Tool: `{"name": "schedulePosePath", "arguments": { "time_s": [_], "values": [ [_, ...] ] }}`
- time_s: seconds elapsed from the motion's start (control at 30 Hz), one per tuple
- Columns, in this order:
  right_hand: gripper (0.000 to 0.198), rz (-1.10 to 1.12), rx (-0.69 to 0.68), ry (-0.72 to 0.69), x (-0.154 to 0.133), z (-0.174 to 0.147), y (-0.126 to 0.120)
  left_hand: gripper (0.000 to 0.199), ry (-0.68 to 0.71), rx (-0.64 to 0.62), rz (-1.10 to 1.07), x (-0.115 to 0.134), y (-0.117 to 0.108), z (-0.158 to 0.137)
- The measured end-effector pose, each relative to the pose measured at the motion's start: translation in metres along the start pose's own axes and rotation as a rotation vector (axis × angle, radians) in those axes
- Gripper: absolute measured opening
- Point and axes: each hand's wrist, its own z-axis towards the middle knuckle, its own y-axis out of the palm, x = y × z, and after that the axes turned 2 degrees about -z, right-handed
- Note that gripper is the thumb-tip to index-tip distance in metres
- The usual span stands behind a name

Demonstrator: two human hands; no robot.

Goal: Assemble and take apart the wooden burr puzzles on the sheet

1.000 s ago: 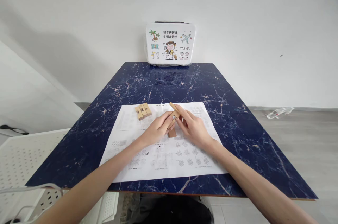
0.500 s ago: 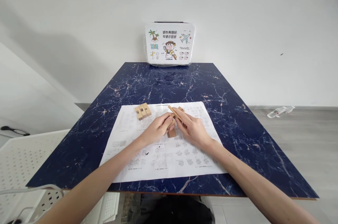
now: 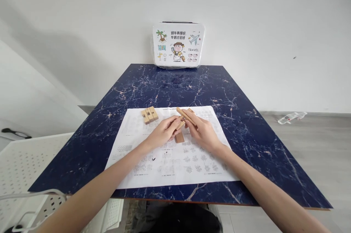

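My left hand (image 3: 161,132) is closed around a wooden puzzle piece (image 3: 181,125), most of it hidden by the fingers. My right hand (image 3: 202,132) grips a long wooden stick (image 3: 180,111) that slants up and left past the left fingertips. The two held pieces lie close together; whether they touch is unclear. Just below the fingers, a reddish-brown wooden block (image 3: 180,138) rests on the printed sheet (image 3: 170,180). Part of another wooden piece (image 3: 191,110) shows behind the right fingers. Notched wooden pieces (image 3: 149,115) sit side by side at the sheet's upper left.
The sheet lies on a blue marble-patterned table (image 3: 175,92). A white case (image 3: 178,44) with cartoon prints stands against the wall at the far edge. A white perforated rack (image 3: 24,160) is at the left. Clear plastic packaging (image 3: 292,117) lies on the floor, right.
The right hand's stick has shifted slightly against the left hand's piece, and the fingers of both hands sit a little further apart. The whole view has moved slightly.
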Motion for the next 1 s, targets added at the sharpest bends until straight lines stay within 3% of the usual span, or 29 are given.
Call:
{"name": "schedulePosePath", "arguments": {
  "time_s": [1.0],
  "values": [
    [0.043, -0.035, 0.025, 0.056, -0.001, -0.0035, 0.0004, 0.033, 0.034, -0.017, 0.006, 0.0024, 0.0011, -0.002]
  ]
}}
